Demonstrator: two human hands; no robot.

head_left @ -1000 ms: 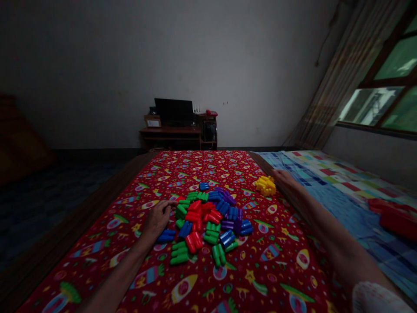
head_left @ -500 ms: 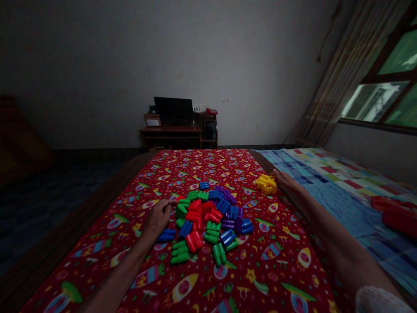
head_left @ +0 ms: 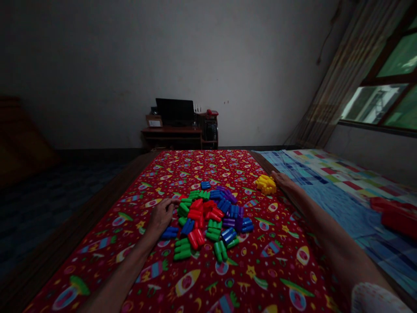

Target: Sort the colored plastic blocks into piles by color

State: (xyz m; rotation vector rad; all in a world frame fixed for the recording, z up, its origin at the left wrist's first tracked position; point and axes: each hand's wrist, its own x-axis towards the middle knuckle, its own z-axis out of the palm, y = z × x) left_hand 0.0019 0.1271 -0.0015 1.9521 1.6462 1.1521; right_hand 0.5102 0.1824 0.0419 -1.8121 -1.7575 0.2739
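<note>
Reaching forward, right grip lies unclenched beside yellow blocks; left grip curls, hold unclear.

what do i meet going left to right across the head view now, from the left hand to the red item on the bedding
left hand → mixed-color block pile → yellow blocks → right hand → red item, too dark to identify

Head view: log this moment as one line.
left hand: beside mixed blocks | right hand: beside yellow blocks | red cloth: under blocks
</note>
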